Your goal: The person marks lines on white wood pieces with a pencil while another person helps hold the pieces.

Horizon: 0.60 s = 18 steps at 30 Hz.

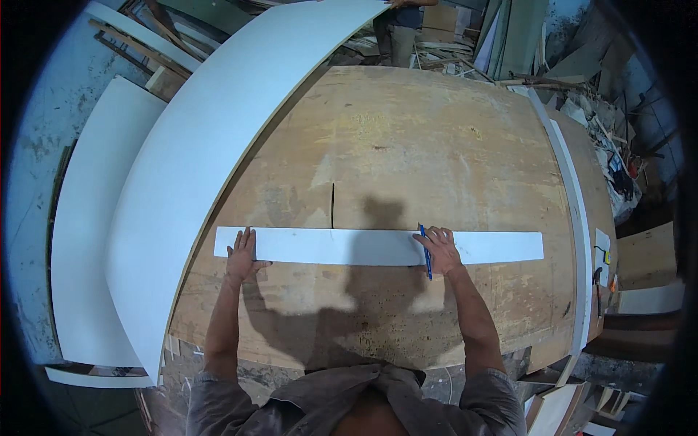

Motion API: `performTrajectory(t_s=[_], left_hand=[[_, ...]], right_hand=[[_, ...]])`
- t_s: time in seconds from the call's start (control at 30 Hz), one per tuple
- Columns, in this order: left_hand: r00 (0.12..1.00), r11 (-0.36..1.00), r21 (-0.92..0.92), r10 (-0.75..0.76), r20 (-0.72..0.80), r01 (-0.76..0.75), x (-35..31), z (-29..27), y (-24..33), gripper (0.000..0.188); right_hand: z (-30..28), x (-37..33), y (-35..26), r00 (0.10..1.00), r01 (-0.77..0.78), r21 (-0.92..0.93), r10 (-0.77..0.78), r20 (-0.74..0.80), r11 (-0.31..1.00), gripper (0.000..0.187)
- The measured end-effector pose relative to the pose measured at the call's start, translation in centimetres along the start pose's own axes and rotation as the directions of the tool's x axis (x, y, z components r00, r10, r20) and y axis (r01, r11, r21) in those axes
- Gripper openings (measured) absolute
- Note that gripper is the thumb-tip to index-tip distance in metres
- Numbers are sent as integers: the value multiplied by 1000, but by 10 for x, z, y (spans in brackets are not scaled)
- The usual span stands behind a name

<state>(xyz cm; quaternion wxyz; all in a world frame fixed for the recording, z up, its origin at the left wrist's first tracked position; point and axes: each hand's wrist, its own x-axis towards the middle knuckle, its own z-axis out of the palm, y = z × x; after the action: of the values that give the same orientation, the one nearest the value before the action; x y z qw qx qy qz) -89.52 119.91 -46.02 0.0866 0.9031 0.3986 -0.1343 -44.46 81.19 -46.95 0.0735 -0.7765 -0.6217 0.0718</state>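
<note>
1. white flat strip [313, 245]: lies crosswise on the near half of a worn wooden tabletop [436, 145], in front of the person, long edges running left to right.
2. left hand [243, 256]: laid on the strip near its left end; fingers extended across the face, thumb pointing right along the near edge. palm down, fingers and thumb apart, clamped on nothing.
3. right hand [440, 251]: over the strip, right of its middle. thumb and fingers are closed about a slim blue pen-like tool [427, 256], which slants across the strip, its lower end past the near edge. exact kind of tool cannot be told.
4. dark narrow slot [333, 205]: in the tabletop, meeting the strip's far edge left of the middle.
5. large white panel [196, 145]: covers the left side of the tabletop; its edge passes just beside the strip's left end.
6. second person [404, 33]: at the far side, one hand near the panel's far corner; grip there cannot be told.
7. long pale strip [571, 196]: along the right side, well apart from both hands. beyond it, a yellow-and-black item [606, 256] and a hammer-like tool [598, 280].
</note>
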Motion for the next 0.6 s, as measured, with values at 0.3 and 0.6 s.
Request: performTrajectory(t_s=[0.3,0.6], left_hand=[[1000,1000,9,14,-8,-14,2,-4,2,127],[1000,1000,2,26,-9,-25,8,1,-3,130]], right_hand=[[-2,2,2,1000,-9,-37,10,23,999,98],[-5,8,4,1000,-1,-36,1,-4,999,97]])
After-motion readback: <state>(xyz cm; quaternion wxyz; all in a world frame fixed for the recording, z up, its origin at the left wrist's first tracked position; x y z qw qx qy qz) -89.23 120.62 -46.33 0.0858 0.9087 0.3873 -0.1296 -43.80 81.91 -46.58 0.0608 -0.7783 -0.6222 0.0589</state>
